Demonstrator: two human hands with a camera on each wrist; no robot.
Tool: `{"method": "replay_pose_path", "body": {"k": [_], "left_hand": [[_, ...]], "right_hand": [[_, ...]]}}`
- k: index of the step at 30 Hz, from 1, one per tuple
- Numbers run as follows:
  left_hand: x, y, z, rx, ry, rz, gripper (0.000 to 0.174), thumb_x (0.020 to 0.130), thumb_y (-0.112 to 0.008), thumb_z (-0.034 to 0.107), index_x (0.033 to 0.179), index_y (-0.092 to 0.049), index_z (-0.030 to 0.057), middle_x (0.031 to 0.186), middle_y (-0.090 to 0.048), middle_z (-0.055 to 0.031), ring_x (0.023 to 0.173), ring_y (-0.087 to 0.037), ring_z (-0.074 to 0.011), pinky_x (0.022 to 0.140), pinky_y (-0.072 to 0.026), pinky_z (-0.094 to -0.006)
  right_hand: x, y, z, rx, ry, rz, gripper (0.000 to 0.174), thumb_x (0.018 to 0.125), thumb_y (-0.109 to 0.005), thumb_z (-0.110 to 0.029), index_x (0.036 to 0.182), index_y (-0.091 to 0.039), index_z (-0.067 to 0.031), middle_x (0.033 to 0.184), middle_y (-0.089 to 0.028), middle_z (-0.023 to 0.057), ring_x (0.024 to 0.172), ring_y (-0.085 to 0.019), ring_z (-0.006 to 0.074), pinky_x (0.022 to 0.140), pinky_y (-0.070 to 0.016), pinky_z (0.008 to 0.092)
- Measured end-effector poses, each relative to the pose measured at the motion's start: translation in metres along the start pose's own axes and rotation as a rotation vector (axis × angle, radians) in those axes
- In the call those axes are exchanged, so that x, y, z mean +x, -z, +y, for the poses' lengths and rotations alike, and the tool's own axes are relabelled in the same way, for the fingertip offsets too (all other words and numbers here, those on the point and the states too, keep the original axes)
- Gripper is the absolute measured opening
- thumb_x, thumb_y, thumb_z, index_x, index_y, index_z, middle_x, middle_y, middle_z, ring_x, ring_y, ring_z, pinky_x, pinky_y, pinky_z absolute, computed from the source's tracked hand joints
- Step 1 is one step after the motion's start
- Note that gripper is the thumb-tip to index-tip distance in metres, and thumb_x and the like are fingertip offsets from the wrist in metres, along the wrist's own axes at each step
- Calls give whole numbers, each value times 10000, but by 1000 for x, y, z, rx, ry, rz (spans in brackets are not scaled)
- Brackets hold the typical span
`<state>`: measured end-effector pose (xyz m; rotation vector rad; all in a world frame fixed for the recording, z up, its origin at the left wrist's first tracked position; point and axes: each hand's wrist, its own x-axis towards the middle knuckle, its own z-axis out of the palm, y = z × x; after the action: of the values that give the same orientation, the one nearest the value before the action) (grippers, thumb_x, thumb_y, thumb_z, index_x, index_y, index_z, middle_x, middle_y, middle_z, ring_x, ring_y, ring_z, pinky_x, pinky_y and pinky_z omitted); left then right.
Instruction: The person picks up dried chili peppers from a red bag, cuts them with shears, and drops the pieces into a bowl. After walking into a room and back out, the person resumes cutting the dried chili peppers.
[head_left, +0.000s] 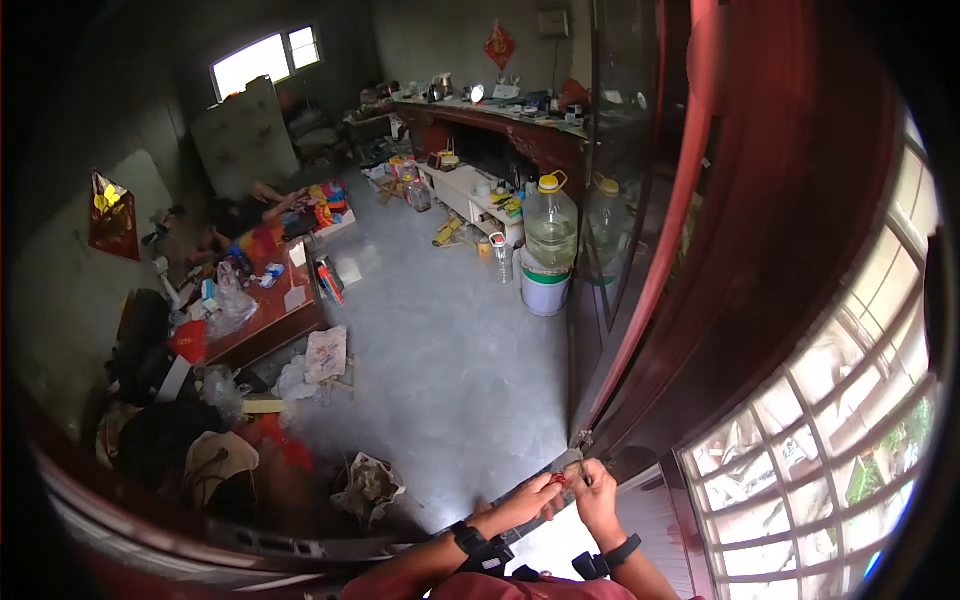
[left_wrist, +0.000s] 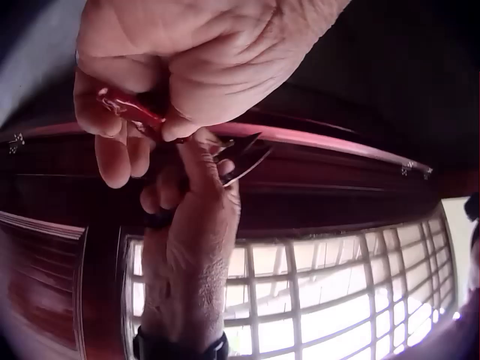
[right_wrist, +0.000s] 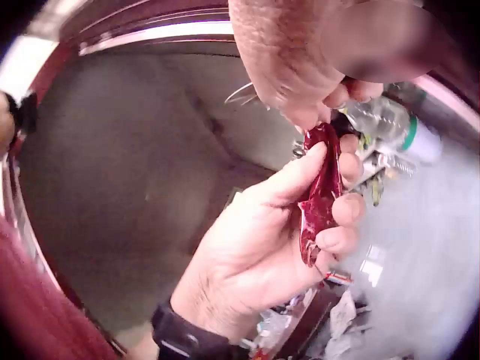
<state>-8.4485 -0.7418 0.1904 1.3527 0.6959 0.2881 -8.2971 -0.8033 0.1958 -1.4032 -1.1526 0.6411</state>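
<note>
Left hand [head_left: 527, 500] above cluttered grey floor [head_left: 450, 350]

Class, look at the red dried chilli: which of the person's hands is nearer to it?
Left. The left hand curls round the red dried chilli; the right hand only meets its upper end, holding pointed metal blades.

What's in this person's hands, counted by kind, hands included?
hands: 2, the left hand and the right hand
red dried chilli: 1, pinched by the left hand
scissors: 1, held in the right hand
Total: 4
</note>
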Motion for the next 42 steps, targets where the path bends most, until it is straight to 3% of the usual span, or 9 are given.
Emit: {"method": "replay_pose_path", "body": {"k": [4, 8, 9, 12, 15, 20, 26, 34, 42], "left_hand": [[39, 87, -2, -12, -44, -35, 246, 999, -455, 269, 1081, -537, 52, 838, -613, -19, 655, -563, -81, 573, -434, -227], [70, 195, -6, -82, 13, 41, 232, 997, -459, 240, 1041, -564, 38, 821, -600, -14, 660, -552, -79, 600, -451, -228], [80, 221, 1, -59, 53, 79, 223, 999, -458, 234, 1034, -563, 40, 841, -601, -8, 664, -557, -77, 605, -458, -227], [115, 273, 15, -15, 40, 187, 213, 987, -488, 230, 1086, -534, 47, 852, -602, -30, 695, -598, -98, 599, -466, -234], [140, 309, 41, -43, -216, 372, 289, 976, -515, 208, 1219, -463, 60, 875, -607, -41, 758, -620, -111, 611, -471, -244], [182, 395, 66, -14, -197, 418, 261, 999, -463, 239, 1164, -524, 46, 809, -595, -29, 724, -574, -96, 635, -459, -244], [246, 503, 93, -218, -80, 461, 382, 992, -440, 372, 863, -558, 32, 742, -565, -15, 675, -509, -111, 619, -427, -287], [308, 619, 190, -386, 52, 418, 482, 992, -416, 486, 886, -576, 44, 602, -309, 68, 574, -305, -63, 519, -261, -238], [347, 694, 199, -596, -110, 644, 516, 985, -362, 527, 1011, -579, 60, 861, -526, -20, 818, -475, -94, 719, -404, -233]], "right_hand": [[77, -48, 37, 951, -871, -277, 145, 929, -601, -191, 840, -595, -76, 654, -534, -14, 488, -421, 62, 451, -324, 213], [167, -116, 20, 278, -513, -315, 115, 907, -635, -152, 849, -622, -53, 723, -599, 21, 559, -513, 74, 496, -412, 241], [188, -141, 23, 198, -57, -305, 62, 880, -644, -96, 899, -631, -39, 840, -656, 46, 716, -615, 132, 601, -497, 271], [252, -175, 11, -395, 354, -462, 144, 816, -678, -79, 955, -645, -85, 923, -659, 96, 862, -654, 232, 714, -526, 292], [312, -211, 50, -249, 359, -359, 77, 835, -660, -69, 910, -648, -63, 905, -659, 71, 772, -642, 170, 629, -515, 280], [414, -257, 28, 353, -426, -400, 130, 907, -632, -190, 875, -600, -68, 631, -543, -13, 501, -480, 51, 448, -379, 202], [552, -318, 59, 425, -389, -750, 136, 896, -622, -112, 972, -628, 0, 713, -613, 24, 516, -485, 58, 458, -379, 201], [727, -388, 39, 454, -394, -916, 87, 877, -599, -91, 841, -611, -13, 708, -587, 44, 464, -419, 54, 424, -310, 216], [809, -465, 68, 415, -400, -906, 66, 909, -600, -93, 892, -592, -30, 719, -603, 24, 520, -465, 44, 461, -365, 197]]}}
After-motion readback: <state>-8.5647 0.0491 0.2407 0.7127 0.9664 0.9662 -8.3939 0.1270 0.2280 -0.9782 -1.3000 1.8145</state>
